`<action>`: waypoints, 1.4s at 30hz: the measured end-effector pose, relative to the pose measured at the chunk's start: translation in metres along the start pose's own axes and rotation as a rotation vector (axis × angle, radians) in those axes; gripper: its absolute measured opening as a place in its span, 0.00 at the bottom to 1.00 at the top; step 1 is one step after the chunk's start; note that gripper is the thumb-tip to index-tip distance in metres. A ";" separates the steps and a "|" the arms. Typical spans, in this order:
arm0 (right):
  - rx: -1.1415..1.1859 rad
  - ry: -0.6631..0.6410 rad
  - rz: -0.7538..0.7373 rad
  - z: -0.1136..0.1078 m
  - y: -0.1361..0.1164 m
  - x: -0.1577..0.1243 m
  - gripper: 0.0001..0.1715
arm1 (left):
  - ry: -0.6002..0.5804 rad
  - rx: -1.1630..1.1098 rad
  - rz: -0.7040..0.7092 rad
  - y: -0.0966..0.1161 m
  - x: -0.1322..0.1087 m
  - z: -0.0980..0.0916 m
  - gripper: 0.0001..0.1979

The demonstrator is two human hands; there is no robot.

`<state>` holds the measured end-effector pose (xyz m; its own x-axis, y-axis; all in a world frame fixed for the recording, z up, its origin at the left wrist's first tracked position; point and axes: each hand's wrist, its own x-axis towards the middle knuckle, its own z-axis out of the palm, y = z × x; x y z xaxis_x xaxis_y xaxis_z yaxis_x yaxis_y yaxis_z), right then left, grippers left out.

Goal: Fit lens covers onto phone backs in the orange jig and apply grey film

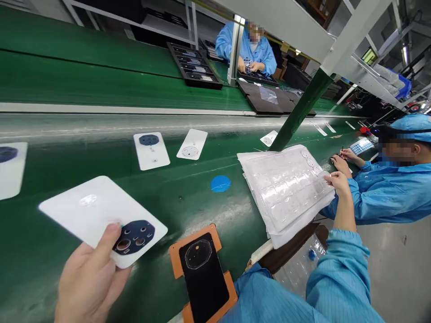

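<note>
My left hand point(92, 278) grips a white phone back cover point(79, 208) by its edge, thumb on top. The cover is tilted above the green belt, and its dark camera area with several round holes lies beside my thumb. On the right, my right hand point(340, 184) pinches a small clear film piece point(323, 175) over the right edge of a stack of clear film sheets point(286, 193). Several round pieces show along the top sheet's right side. Between my hands, a black phone-shaped plate point(205, 278) sits in an orange fixture point(177, 260).
Other white covers point(151, 150) lie along the green belt point(117, 170), near a blue disc point(220, 183). A green-wrapped post point(303, 107) rises behind the sheets. A co-worker point(397, 179) sits at right; another person point(266, 54) works across the line beside black trays point(195, 65).
</note>
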<state>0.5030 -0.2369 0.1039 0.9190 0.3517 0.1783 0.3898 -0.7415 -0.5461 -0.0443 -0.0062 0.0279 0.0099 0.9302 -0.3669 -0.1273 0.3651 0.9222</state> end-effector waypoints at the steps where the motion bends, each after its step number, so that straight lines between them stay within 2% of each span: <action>1: 0.060 -0.026 -0.039 0.003 -0.011 -0.010 0.23 | -0.004 -0.028 -0.013 0.003 -0.001 -0.001 0.14; 3: 0.224 -0.169 -0.137 0.012 -0.040 -0.040 0.31 | 0.002 -0.089 -0.030 0.005 -0.002 -0.002 0.14; 5: 0.456 -0.425 -0.299 0.028 -0.075 -0.083 0.32 | 0.005 -0.174 -0.040 0.006 -0.006 -0.002 0.17; 7: 0.525 -0.658 -0.422 0.049 -0.110 -0.134 0.21 | 0.021 -0.283 -0.002 0.006 -0.008 -0.001 0.21; 9: 0.528 -0.775 -0.562 0.076 -0.138 -0.185 0.12 | -0.013 -0.366 0.035 0.003 -0.009 0.000 0.25; 12: 0.498 -0.804 -0.894 0.121 -0.160 -0.246 0.05 | -0.038 -0.400 0.028 -0.002 -0.008 -0.006 0.25; 14: 0.479 -0.759 -1.196 0.147 -0.161 -0.270 0.10 | -0.047 -0.393 0.021 -0.004 -0.009 -0.012 0.23; 17: 0.408 -0.657 -1.580 0.169 -0.150 -0.281 0.15 | -0.053 -0.389 0.049 -0.007 -0.011 -0.023 0.20; 19: 0.326 -0.612 -1.712 0.170 -0.143 -0.280 0.14 | -0.061 -0.384 0.052 -0.009 -0.012 -0.027 0.19; 25: 0.110 -0.590 -1.791 0.156 -0.143 -0.280 0.20 | -0.061 -0.355 0.015 -0.006 -0.015 -0.024 0.20; 30: 0.123 -0.593 -1.770 0.153 -0.146 -0.287 0.18 | -0.087 -0.312 0.029 -0.001 -0.020 -0.018 0.20; 38: 0.079 -0.643 -1.718 0.150 -0.152 -0.297 0.18 | -0.185 -0.329 0.058 -0.008 -0.026 -0.009 0.21; 40: 0.121 -0.628 -1.725 0.147 -0.154 -0.295 0.18 | -0.200 -0.336 0.059 -0.009 -0.028 -0.006 0.23; 42: 0.223 -0.625 -1.656 0.143 -0.160 -0.294 0.19 | -0.199 -0.337 0.067 -0.011 -0.030 0.000 0.24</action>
<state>0.1618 -0.1399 0.0216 -0.5631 0.7599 0.3248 0.7299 0.6416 -0.2356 -0.0435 -0.0382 0.0285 0.1783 0.9527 -0.2462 -0.4521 0.3016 0.8394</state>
